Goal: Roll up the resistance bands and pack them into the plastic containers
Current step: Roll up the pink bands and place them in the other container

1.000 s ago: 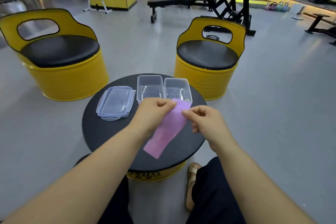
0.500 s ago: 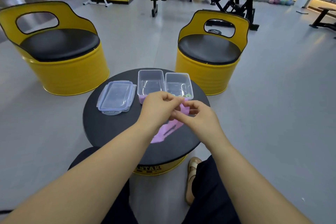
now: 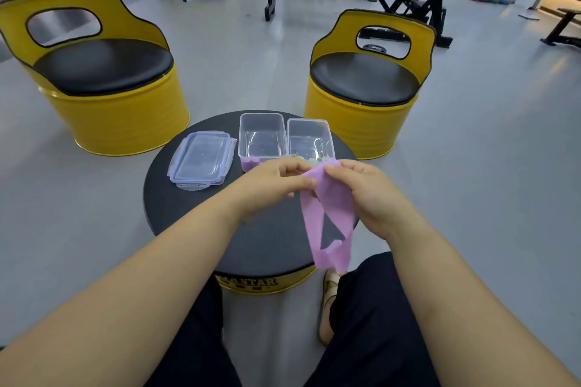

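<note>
Here we hold the thin purple rubber resistance band [image 3: 337, 198] just above the near right part of the round black-topped table [image 3: 195, 207]. Our left hand [image 3: 270, 185] pinches its top edge with curled fingertips, and our right hand [image 3: 367, 195] grips the same edge between thumb and fingers. The loop hangs past the table's near rim. Two clear rectangular plastic containers [image 3: 262, 138] stand side by side at the table's far edge, with stacked clear blue-edged lids [image 3: 202, 160] on its left part. Beyond the table stand two yellow barrel chairs [image 3: 125, 122].
</note>
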